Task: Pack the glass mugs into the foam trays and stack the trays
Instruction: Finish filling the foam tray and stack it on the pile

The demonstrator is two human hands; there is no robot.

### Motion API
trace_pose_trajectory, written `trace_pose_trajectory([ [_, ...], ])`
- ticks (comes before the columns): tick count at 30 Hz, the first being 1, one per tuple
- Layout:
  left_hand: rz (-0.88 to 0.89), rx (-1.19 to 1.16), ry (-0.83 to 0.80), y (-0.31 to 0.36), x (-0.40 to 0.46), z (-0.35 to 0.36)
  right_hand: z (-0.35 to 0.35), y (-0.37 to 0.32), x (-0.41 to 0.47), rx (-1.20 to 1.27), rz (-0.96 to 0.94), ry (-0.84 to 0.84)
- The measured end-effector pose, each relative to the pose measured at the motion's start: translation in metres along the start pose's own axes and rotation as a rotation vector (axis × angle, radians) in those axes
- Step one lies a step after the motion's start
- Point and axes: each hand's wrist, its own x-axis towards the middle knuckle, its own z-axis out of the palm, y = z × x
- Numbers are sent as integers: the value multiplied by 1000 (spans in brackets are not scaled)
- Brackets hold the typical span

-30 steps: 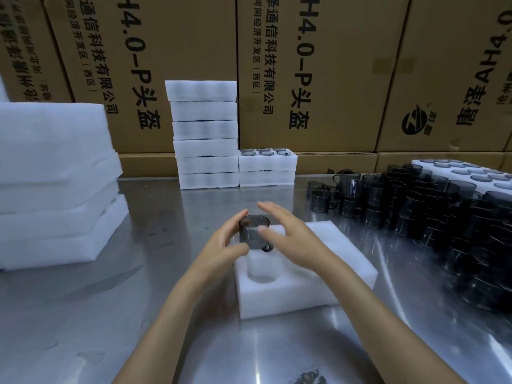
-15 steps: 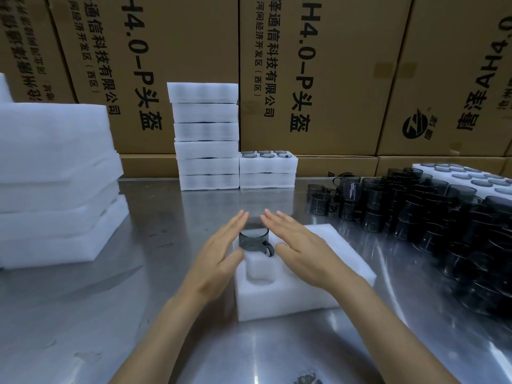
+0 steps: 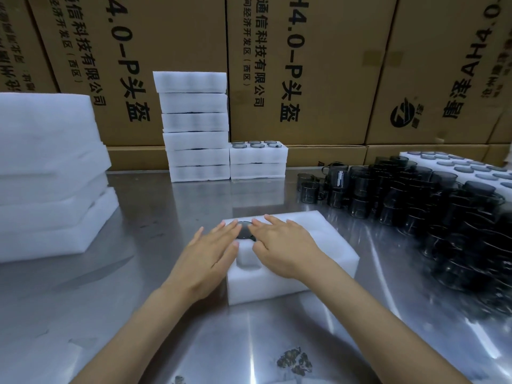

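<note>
Nearest, the left hand (image 3: 212, 252) and right hand (image 3: 281, 245) are lying flat, fingers straight, on the foam tray (image 3: 327, 261) at the table's (image 3: 116, 314) centre. They are flanking and touching the rim of a dark glass mug (image 3: 245, 231) that is sitting sunk in the tray's far-left pocket. At 2 o'clock, loose mugs (image 3: 415, 200) are crowding the table. At 12 o'clock, two stacks of trays (image 3: 194, 128) are standing against cardboard boxes (image 3: 304, 65); the shorter stack (image 3: 258, 160) is showing mug rims.
</note>
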Motion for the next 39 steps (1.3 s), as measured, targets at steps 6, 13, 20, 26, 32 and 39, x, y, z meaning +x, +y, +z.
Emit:
trace_pose_trajectory([
  [6,-110,-304,64,7,-12,15,1,1,-6,149,2,60],
  [13,-161,-345,166,2,-12,16,-27,77,-13,499,310,565],
  [20,-150,-299,219,6,-14,17,-58,195,-18,335,761,398],
  [26,-133,-266,236,9,-13,18,-56,231,-16,205,882,266],
  [32,-97,-216,242,9,-10,18,-39,233,-22,160,900,392],
  [39,-85,-164,248,10,-9,17,-41,211,-27,264,735,698],
])
